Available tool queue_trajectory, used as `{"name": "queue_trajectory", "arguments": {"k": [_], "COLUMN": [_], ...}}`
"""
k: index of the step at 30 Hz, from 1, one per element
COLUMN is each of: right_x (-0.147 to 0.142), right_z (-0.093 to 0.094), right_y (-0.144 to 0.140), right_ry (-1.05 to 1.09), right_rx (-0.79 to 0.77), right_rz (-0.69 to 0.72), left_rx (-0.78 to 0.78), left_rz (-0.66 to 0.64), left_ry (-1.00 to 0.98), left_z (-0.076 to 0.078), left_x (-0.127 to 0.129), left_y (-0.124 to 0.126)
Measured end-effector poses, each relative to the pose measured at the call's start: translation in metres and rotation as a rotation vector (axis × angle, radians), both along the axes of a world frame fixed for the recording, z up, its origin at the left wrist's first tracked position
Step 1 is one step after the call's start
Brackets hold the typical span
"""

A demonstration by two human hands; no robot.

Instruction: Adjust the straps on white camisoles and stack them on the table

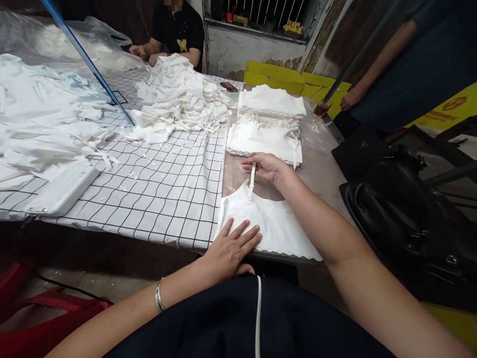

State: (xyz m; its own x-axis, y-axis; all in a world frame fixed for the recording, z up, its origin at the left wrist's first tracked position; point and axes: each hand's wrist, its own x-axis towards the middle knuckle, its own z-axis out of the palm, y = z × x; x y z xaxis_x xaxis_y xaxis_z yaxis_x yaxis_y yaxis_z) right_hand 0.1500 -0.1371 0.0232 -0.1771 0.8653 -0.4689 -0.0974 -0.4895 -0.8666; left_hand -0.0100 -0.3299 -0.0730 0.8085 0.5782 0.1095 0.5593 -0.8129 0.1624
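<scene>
White garment (pixel 274 226): lying at the table's near edge, under both hands. Left hand (pixel 231 247): pressing flat on its lower part, fingers spread wide. Right hand (pixel 265 166): pinching the garment's strap (pixel 252 182), just beyond the left hand. Folded white stack (pixel 266 132): sitting just past the right hand

The worktop (pixel 320 164) carries a grid cloth (pixel 167 189) over its left part. Beyond the cloth's far edge lies a white heap (pixel 179 97). Right of the cloth sit a folded stack (pixel 266 124) and, nearer, a single garment (pixel 276 226) at the worktop's near edge.
</scene>
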Motion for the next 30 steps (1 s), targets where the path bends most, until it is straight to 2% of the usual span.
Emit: {"name": "queue_trajectory", "arguments": {"k": [4, 10, 13, 15, 17, 20, 22, 25, 30], "right_x": [-0.012, -0.019, -0.012, -0.007, -0.005, -0.010, -0.016, -0.022, -0.020], "right_z": [0.002, 0.000, 0.010, 0.020, 0.028, 0.028, 0.019, -0.001, -0.030], "right_y": [0.028, 0.035, 0.037, 0.041, 0.046, 0.049, 0.047, 0.042, 0.042], "right_ry": [-0.163, -0.105, -0.387, -0.610, -0.672, -0.545, -0.499, -0.536, -0.705], "right_rx": [-0.081, -0.099, -0.075, -0.027, 0.033, 0.055, 0.031, 0.031, 0.156], "right_rz": [0.146, 0.267, 0.426, 0.477, 0.430, 0.276, 0.201, 0.171, 0.173], "left_rx": [-0.028, -0.026, -0.036, -0.054, -0.068, -0.057, -0.028, 0.005, 0.015], "left_rz": [-0.017, -0.045, -0.054, -0.057, -0.056, -0.058, -0.060, -0.064, -0.060], "left_ry": [0.016, 0.025, 0.029, 0.034, 0.043, 0.050, 0.041, 0.023, 0.012], "left_z": [0.002, -0.009, -0.010, -0.009, -0.007, -0.009, -0.012, -0.017, -0.018], "left_x": [0.000, -0.002, -0.002, -0.002, -0.001, 0.000, 0.000, -0.001, -0.002], "left_y": [0.003, 0.004, 0.005, 0.005, 0.005, 0.005, 0.005, 0.005, 0.003]}}
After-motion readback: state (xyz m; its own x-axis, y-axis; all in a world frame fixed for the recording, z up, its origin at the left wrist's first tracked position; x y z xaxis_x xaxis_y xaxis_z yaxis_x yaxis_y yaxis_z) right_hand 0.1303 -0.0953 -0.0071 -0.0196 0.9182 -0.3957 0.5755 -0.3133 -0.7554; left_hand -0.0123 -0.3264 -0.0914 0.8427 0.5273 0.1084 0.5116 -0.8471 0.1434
